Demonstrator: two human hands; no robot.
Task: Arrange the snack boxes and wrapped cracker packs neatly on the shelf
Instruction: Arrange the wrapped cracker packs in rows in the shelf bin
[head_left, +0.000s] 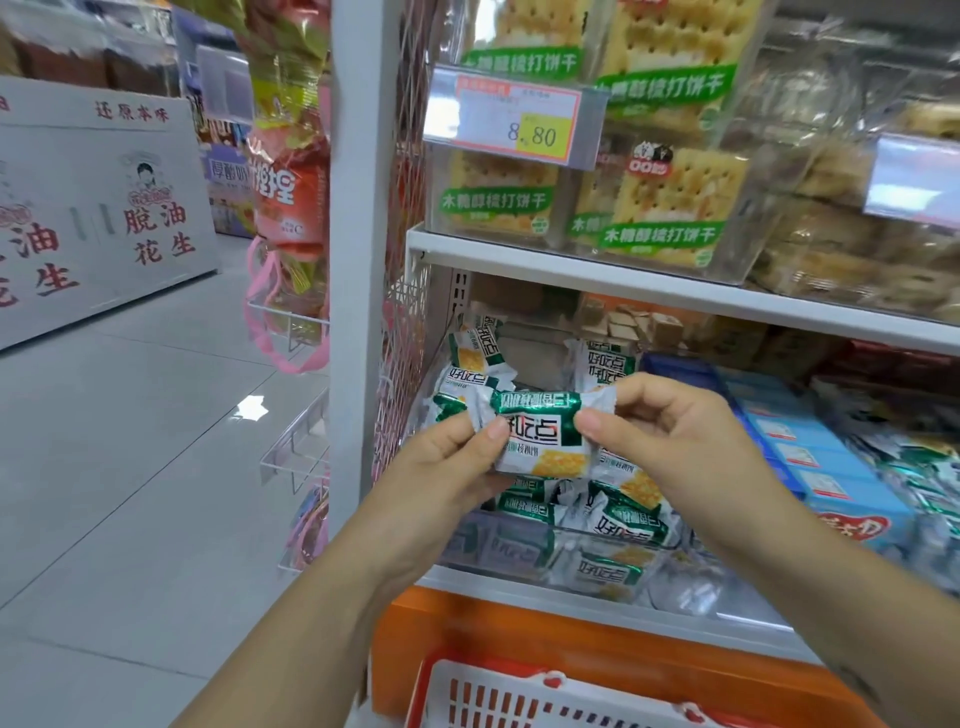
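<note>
I hold one green-and-white wrapped cracker pack in front of the lower shelf. My left hand pinches its left end and my right hand pinches its right end. Behind and below it lies a loose pile of the same packs in a clear bin at the shelf's left end. Blue snack boxes stand in a row to the right of the pile. The shelf above carries clear tubs of crackers with green labels.
A white shelf post and a pink wire side rack with hanging snack bags stand left of the bin. A red-and-white basket sits below on an orange base. A price tag hangs from the upper shelf. Tiled aisle floor lies to the left.
</note>
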